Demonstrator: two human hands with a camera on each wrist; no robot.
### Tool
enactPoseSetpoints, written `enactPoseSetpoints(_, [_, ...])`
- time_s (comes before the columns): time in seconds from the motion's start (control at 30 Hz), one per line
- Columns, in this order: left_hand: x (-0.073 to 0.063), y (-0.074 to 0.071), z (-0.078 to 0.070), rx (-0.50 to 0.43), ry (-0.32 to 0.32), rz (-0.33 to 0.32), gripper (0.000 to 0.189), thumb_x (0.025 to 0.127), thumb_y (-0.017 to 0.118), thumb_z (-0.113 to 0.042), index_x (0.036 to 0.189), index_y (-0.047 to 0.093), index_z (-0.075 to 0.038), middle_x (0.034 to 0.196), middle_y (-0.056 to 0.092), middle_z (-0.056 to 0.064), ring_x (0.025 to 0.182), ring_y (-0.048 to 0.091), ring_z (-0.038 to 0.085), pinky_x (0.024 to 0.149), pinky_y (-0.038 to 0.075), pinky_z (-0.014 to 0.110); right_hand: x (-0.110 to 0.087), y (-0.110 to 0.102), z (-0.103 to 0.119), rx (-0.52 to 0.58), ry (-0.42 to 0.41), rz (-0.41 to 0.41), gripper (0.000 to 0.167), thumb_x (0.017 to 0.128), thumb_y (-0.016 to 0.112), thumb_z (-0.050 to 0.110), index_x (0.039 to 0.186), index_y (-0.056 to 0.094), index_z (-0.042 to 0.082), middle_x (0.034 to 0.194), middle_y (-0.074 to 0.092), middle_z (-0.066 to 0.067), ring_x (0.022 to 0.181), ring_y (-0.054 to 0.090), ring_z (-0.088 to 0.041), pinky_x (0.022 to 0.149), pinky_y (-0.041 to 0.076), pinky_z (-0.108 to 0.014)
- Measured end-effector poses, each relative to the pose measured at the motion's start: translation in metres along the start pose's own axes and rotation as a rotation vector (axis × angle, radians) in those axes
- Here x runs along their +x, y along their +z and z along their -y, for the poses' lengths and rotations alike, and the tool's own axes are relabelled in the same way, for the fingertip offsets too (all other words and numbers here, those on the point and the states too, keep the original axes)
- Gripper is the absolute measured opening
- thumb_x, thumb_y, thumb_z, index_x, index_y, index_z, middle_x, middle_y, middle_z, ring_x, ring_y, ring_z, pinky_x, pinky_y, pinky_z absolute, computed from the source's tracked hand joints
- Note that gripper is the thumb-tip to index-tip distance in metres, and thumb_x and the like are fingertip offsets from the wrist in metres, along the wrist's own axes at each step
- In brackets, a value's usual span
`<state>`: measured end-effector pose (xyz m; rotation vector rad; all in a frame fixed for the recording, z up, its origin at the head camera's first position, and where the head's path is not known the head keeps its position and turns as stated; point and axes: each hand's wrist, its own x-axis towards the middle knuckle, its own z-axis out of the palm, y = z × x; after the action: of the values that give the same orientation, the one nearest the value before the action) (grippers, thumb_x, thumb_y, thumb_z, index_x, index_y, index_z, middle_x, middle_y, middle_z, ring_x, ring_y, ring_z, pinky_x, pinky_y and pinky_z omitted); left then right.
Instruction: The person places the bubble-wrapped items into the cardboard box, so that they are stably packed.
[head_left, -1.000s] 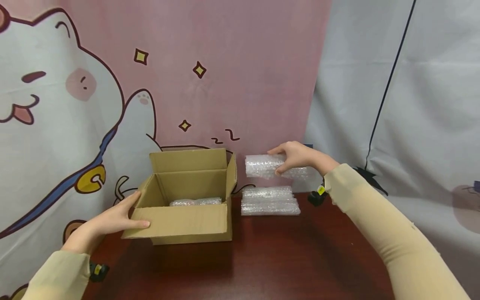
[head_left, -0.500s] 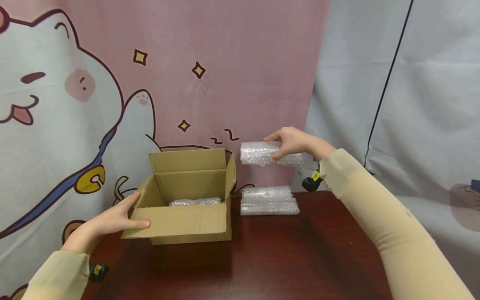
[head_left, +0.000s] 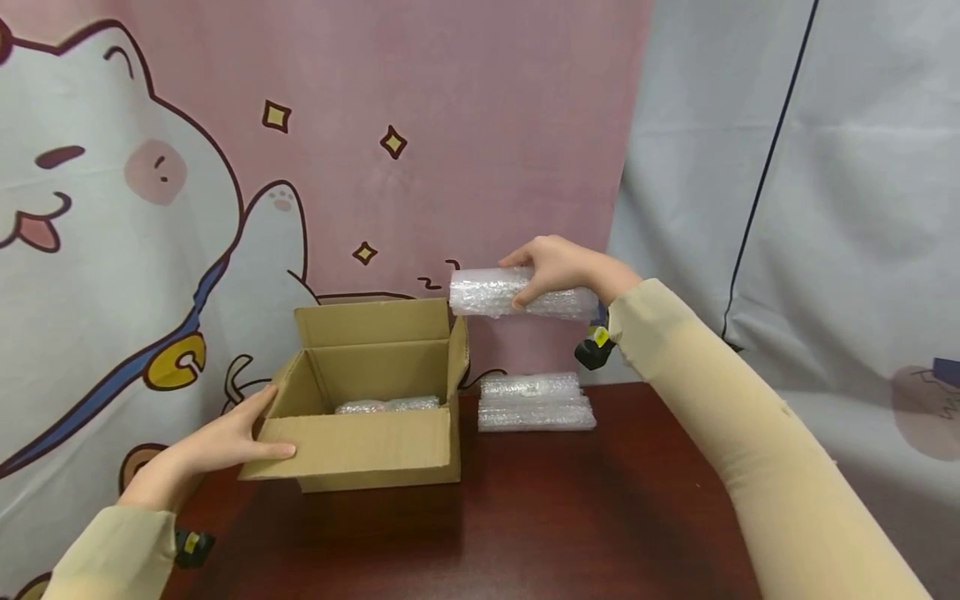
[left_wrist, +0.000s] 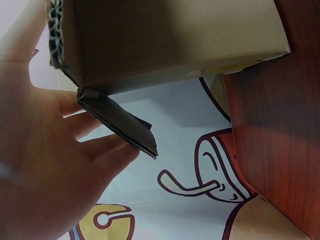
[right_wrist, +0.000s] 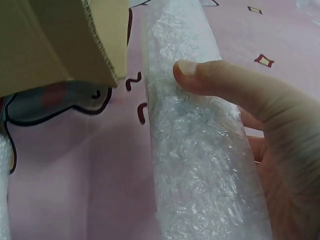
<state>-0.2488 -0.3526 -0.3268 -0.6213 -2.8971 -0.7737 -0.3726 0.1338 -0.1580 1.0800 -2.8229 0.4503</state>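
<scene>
My right hand (head_left: 557,265) grips a roll-shaped bubble-wrapped package (head_left: 480,292), raised level with the top of the back flap, just right of the box. Up close in the right wrist view, the thumb (right_wrist: 200,75) presses one side of the clear wrap, fingers round the other. What lies inside the wrap is hidden. My left hand (head_left: 228,433) holds the cardboard box (head_left: 360,443) at its front left corner, thumb on the front flap and fingers along the left flap. The box stands with its flaps up and spread. Inside it lies more bubble wrap (head_left: 397,405).
More bubble-wrapped packages (head_left: 534,412) lie side by side on the dark red wooden table (head_left: 570,517), right of the box. A pink and white printed curtain (head_left: 525,150) hangs close behind the table. The box's right flap (head_left: 458,354) stands upright.
My right hand has lifted the bubble-wrapped package higher and carried it left, towards the box's right flap. The left hand stays at the box corner.
</scene>
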Motion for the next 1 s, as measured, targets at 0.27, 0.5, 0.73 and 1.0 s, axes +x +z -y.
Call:
enactPoseSetpoints(0.27, [-0.001,0.000,0.002,-0.017,-0.008,0.005,0.109,0.077,0.082,-0.029,0.148,0.012,0.016,0.147,0.018,0.040,0.131,0.023,0.057,0.096,0.027,0.068,0.021,0.005,0.023,0.026,-0.038,-0.001,0.070,0.069,0.084,0.027,0.134,0.061,0.012,0.131,0.061,-0.004,0.098,0.053,-0.016,0.088,0.043,-0.036])
enactPoseSetpoints(0.5, [-0.001,0.001,0.002,-0.019,-0.017,0.008,0.110,0.077,0.081,-0.031,0.147,0.011,0.016,0.148,0.016,0.041,0.132,0.020,0.058,0.097,0.025,0.070,0.035,0.017,0.041,0.069,-0.064,0.018,0.070,0.073,0.082,0.027,0.136,0.058,0.012,0.136,0.057,-0.003,0.105,0.054,-0.014,0.093,0.043,-0.034])
enactPoseSetpoints(0.73, [-0.002,0.003,0.003,-0.020,-0.018,0.006,0.110,0.077,0.081,-0.032,0.148,0.011,0.016,0.148,0.015,0.041,0.132,0.019,0.058,0.098,0.024,0.070,0.048,0.030,0.064,0.079,-0.087,0.047,0.070,0.076,0.081,0.028,0.139,0.055,0.012,0.139,0.054,-0.003,0.122,0.051,-0.013,0.099,0.041,-0.033])
enactPoseSetpoints(1.0, [-0.002,0.000,0.002,0.001,-0.011,0.012,0.110,0.077,0.081,-0.032,0.147,0.011,0.016,0.148,0.014,0.042,0.132,0.019,0.059,0.098,0.025,0.070,0.063,0.041,0.093,0.068,-0.135,0.052,0.070,0.075,0.081,0.029,0.138,0.056,0.011,0.136,0.057,-0.003,0.126,0.050,-0.015,0.103,0.039,-0.031])
